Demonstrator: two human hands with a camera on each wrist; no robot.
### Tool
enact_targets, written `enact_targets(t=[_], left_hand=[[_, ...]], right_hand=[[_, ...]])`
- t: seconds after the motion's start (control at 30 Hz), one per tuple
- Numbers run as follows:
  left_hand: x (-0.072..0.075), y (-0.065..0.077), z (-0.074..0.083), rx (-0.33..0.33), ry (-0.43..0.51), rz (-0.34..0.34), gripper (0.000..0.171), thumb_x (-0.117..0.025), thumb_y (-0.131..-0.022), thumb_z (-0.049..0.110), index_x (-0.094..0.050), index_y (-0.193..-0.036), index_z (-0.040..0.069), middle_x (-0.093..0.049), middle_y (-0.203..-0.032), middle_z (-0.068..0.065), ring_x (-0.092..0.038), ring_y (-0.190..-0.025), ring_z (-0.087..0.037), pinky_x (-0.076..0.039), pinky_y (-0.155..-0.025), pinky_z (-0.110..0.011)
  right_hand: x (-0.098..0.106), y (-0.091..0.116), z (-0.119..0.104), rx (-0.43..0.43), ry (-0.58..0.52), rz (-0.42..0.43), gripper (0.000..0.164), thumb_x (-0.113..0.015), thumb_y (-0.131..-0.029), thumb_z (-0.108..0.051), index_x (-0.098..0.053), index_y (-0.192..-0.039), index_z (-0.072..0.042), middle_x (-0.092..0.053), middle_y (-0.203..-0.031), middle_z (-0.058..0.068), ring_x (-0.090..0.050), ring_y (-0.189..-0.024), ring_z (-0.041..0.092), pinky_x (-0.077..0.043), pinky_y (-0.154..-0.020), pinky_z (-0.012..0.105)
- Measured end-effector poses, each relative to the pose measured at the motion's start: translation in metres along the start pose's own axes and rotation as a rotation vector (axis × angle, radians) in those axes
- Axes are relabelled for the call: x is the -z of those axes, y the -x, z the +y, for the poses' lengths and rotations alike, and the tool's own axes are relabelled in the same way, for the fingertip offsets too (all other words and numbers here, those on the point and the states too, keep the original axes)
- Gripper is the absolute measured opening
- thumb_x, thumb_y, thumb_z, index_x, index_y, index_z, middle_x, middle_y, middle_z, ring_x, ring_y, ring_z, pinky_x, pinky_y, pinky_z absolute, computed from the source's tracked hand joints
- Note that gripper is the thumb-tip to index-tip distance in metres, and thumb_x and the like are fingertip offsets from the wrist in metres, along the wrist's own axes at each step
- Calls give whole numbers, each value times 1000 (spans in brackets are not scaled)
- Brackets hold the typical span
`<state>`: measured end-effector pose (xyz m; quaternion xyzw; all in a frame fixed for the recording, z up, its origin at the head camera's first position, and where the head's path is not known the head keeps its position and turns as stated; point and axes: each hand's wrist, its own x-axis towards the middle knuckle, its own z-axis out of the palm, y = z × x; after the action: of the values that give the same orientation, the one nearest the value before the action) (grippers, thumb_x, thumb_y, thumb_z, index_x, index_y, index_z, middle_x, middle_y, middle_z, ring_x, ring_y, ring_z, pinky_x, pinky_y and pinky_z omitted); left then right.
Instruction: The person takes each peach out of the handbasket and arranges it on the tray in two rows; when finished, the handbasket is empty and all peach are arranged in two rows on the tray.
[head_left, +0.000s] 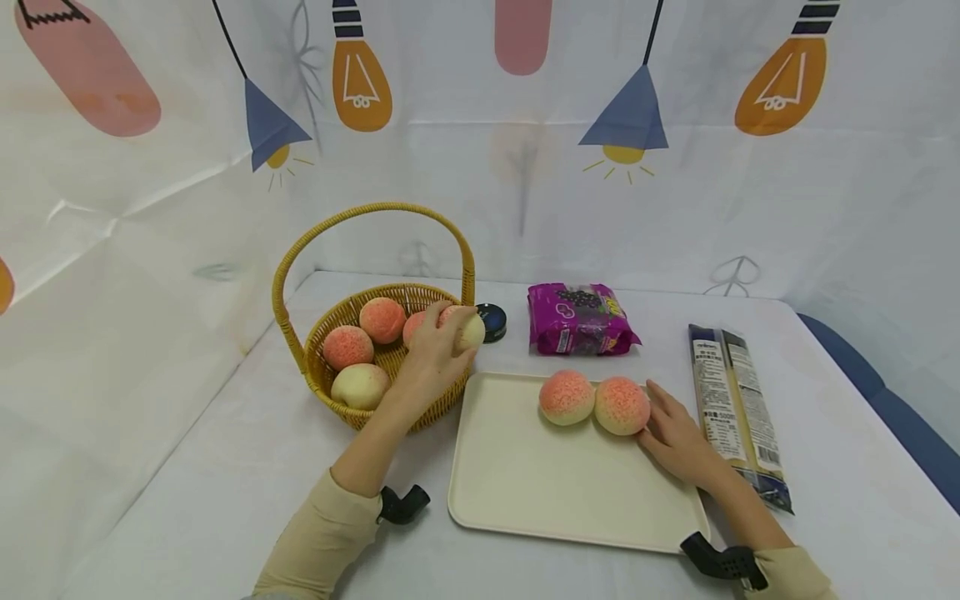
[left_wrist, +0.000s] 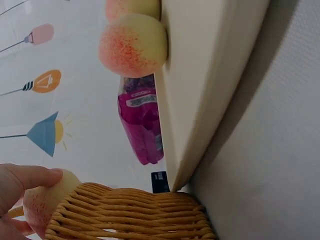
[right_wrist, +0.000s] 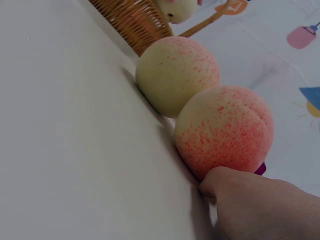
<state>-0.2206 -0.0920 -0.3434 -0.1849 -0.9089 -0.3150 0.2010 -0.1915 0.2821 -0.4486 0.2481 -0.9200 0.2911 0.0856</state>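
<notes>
My left hand (head_left: 433, 354) grips a pale and pink peach (head_left: 470, 332) at the right rim of the wicker basket (head_left: 442, 406). In the left wrist view its thumb and fingers lie around this peach (left_wrist: 49, 199), just past the basket's woven wall. Several more peaches (head_left: 348, 347) lie in the basket. On the cream tray (head_left: 555, 483), two peaches sit side by side near the back edge. My right hand (head_left: 678, 437) is spread against the right side of the nearer one (head_left: 622, 406); the right wrist view shows a digit touching its lower side.
Behind the tray stands a purple snack pack (head_left: 581, 319). A round dark tin (head_left: 492, 322) is right of the basket. The long noodle-like packet (head_left: 738, 400) lies right of the tray. The basket's tall handle (head_left: 375, 208) arches above it.
</notes>
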Motion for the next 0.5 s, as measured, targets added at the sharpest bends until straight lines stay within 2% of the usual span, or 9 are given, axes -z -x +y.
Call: enact_targets(t=[0.13, 0.3, 0.5], left_hand=[[-1, 0, 7, -50, -11, 23, 51, -75, -74, 8, -56, -121, 14, -42, -122, -14, -48, -102, -33, -43, -85, -43], [-4, 2, 16, -94, -17, 26, 52, -76, -73, 8, -57, -120, 13, -42, -124, -17, -44, -108, -37, -39, -90, -48], [-8, 3, 25, -124, -33, 24, 53, -76, -73, 10, -56, -121, 16, -42, -127, -17, -49, -99, -41, -45, -83, -46]], right_hand=[[0, 0, -1, 0, 1, 4, 53, -62, -81, -9, -44, -129, 7, -25, -139, 33, -25, -121, 54, -23, -91, 67], [1, 1, -2, -5, 2, -1, 53, -62, -81, -8, -44, -129, 7, -25, -139, 32, -26, -122, 53, -23, -91, 66], [1, 1, -2, -9, 0, -5, 54, -62, -82, -9, -43, -130, 6, -25, -139, 32, -25, -122, 53, -23, -91, 67]])
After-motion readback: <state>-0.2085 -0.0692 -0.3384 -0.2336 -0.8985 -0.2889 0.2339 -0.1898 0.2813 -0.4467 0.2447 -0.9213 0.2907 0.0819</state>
